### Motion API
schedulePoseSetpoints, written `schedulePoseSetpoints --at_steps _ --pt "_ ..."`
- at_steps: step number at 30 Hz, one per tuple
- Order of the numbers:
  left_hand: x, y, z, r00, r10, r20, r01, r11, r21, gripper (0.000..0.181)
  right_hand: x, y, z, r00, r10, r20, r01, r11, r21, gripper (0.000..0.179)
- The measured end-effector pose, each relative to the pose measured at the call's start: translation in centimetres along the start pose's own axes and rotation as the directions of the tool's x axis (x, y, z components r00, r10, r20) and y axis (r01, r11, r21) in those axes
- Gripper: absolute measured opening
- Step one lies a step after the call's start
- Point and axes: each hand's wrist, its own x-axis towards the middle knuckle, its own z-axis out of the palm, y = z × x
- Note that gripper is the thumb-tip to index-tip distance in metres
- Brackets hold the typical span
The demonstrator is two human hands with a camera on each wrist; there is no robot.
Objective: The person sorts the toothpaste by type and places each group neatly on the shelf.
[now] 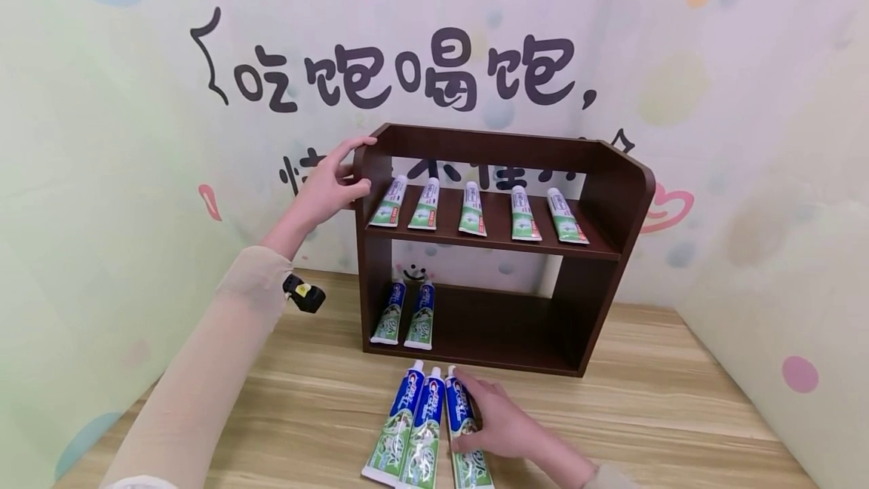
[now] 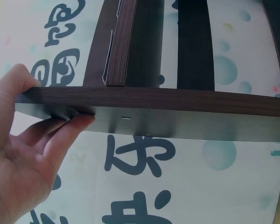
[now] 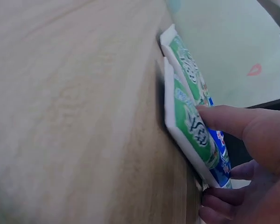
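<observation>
My left hand (image 1: 329, 186) grips the upper left side panel of a dark brown wooden shelf (image 1: 485, 146); in the left wrist view, the fingers (image 2: 67, 135) and thumb lie on opposite faces of the panel. On the table, my right hand (image 1: 498, 417) pinches the rightmost of three blue-and-green toothpaste tubes (image 1: 463, 406). The right wrist view has the thumb (image 3: 224, 116) on the tube's printed face and the other fingers by its edge. Just left of it lie the middle tube (image 1: 426, 429) and the left tube (image 1: 394, 432), side by side, caps toward the shelf.
Several white-and-green toothpaste tubes (image 1: 472, 210) lie spaced in a row on the upper level. Two blue-and-green tubes (image 1: 421, 315) rest at the left of the lower level (image 1: 495, 323). The wood-grain table (image 1: 665, 398) meets printed fabric walls (image 1: 747, 172) behind and beside the shelf.
</observation>
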Motion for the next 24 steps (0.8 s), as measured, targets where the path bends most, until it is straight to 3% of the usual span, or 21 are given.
schedulePoseSetpoints --at_steps 14,24 --pt "-0.1 -0.1 0.1 1.000 -0.005 0.007 0.005 1.000 -0.011 0.060 0.4 -1.8 0.2 0.993 0.118 0.004 -0.118 0.992 -0.041 0.104" --pt "-0.1 -0.2 0.0 1.000 -0.008 0.005 0.008 1.000 -0.017 0.060 0.7 -1.0 -0.3 0.999 0.039 0.022 -0.039 0.999 0.017 0.097"
